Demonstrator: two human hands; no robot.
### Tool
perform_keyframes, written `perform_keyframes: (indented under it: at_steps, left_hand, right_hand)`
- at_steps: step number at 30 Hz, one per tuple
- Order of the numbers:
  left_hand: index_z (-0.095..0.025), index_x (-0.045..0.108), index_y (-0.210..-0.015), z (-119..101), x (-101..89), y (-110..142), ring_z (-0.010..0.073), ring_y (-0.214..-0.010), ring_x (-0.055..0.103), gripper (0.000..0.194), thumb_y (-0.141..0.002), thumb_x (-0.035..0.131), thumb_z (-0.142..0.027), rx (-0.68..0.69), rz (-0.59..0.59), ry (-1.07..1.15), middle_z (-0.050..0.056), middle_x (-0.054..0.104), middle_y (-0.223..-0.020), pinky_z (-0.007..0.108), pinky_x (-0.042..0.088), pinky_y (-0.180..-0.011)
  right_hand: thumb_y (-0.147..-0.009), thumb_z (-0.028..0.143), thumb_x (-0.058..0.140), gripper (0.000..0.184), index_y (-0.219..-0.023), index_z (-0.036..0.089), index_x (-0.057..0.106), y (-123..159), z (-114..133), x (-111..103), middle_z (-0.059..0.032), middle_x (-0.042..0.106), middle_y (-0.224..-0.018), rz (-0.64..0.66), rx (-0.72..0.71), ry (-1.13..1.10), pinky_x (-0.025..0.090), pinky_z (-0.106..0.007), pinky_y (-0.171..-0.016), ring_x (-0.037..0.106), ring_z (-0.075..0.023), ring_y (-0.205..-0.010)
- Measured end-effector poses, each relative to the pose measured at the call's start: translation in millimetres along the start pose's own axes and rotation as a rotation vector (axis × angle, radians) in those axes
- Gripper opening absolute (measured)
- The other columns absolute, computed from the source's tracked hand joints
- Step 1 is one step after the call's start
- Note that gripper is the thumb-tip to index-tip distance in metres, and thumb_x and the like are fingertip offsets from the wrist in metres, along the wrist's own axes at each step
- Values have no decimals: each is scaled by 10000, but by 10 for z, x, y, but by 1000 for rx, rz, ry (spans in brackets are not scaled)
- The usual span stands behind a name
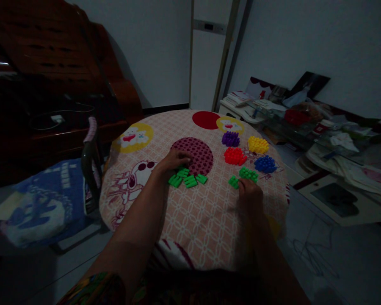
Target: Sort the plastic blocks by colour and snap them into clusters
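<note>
My left hand (175,160) is over the table's middle, its fingers loosely bent and apart, with nothing visible in them. Just below it lie several flat green blocks (190,181) in a loose group. My right hand (251,191) has its fingers closed at the edge of a small green block (233,182), pinching it close to the tabletop. A cluster of studded green blocks (248,173) sits right behind the right fingers, partly covered by them. The palm side of both hands is hidden.
Studded clusters in red (235,156), purple (230,139), yellow (258,145) and blue (265,164) stand on the patterned round tablecloth (203,220). A chair (92,165) is at the left. Cluttered shelves (333,152) line the right wall.
</note>
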State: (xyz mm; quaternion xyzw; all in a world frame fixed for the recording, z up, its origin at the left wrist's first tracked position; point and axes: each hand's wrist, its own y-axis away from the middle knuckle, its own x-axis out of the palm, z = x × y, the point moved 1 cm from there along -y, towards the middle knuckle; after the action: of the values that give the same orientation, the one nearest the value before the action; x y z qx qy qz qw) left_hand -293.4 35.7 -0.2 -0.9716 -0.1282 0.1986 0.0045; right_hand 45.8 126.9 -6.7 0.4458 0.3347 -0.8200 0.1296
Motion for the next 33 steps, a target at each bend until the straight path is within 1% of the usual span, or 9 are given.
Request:
perform_keyframes:
  at_steps: [4,9,12,18,22,25,27,30,33]
  left_hand:
    - [-110,755,-1039,28,3,-8,180,-728,666,406,-740,714,-382,-13,-4,-10,75,745,-836,327,544,-725]
    - [-126,750,-1039,0,5,2,180,-762,674,383,-745,712,-367,-24,-8,-12,79,756,-891,336,554,-760]
    - [-118,748,-1042,-19,7,11,181,-755,673,405,-740,717,-387,-26,-8,-5,80,756,-885,338,558,-757]
    - [-121,764,-1020,0,-8,2,189,-743,677,453,-708,731,-448,4,-14,-23,80,759,-863,321,552,-716]
    - [-130,769,-1019,-14,-16,13,187,-730,684,415,-722,719,-416,-7,-34,-22,81,767,-849,311,552,-696]
    - [-148,772,-1034,-38,-26,26,196,-765,702,386,-733,710,-382,-10,-60,-15,78,779,-887,319,566,-718]
    - [-152,773,-1028,-38,-35,25,200,-776,709,368,-738,699,-367,-1,-79,-10,76,781,-890,326,572,-732]
    - [-146,777,-986,-1,-50,15,198,-754,708,341,-731,690,-356,13,-129,5,77,777,-863,332,576,-732]
    - [-141,776,-983,58,-58,16,193,-720,701,352,-728,692,-369,10,-169,32,73,764,-815,327,577,-707]
  right_hand:
    - [-909,252,451,293,-916,153,727,22,-31,-34,-128,704,-874,-49,6,-31,455,-326,-769,613,-229,-804]
    - [-891,247,458,275,-874,163,720,-76,-76,-137,-124,677,-850,-161,33,16,445,-325,-769,601,-234,-816]
    - [-882,240,447,274,-833,158,704,-118,-133,-157,-118,649,-817,-183,41,75,426,-316,-734,578,-228,-786]
    - [-880,251,445,268,-787,163,681,-120,-230,-85,-95,617,-765,-209,28,119,380,-295,-664,534,-204,-719]
    - [-887,277,482,248,-849,158,697,-97,-201,-153,-97,649,-793,-273,-4,103,388,-291,-670,556,-207,-749]
    - [-901,282,505,234,-885,157,702,-110,-55,-249,-99,667,-809,-297,-15,63,400,-297,-686,572,-209,-758]
    - [-917,272,497,238,-877,155,700,-139,123,-273,-100,674,-809,-252,-69,-4,415,-302,-711,587,-210,-766]
    - [-940,256,490,233,-906,152,695,-179,489,-202,-99,686,-849,-90,-197,-119,431,-300,-744,606,-202,-787]
    - [-957,235,493,202,-964,166,683,-172,870,-31,-90,682,-919,128,-319,-142,426,-294,-759,604,-197,-831]
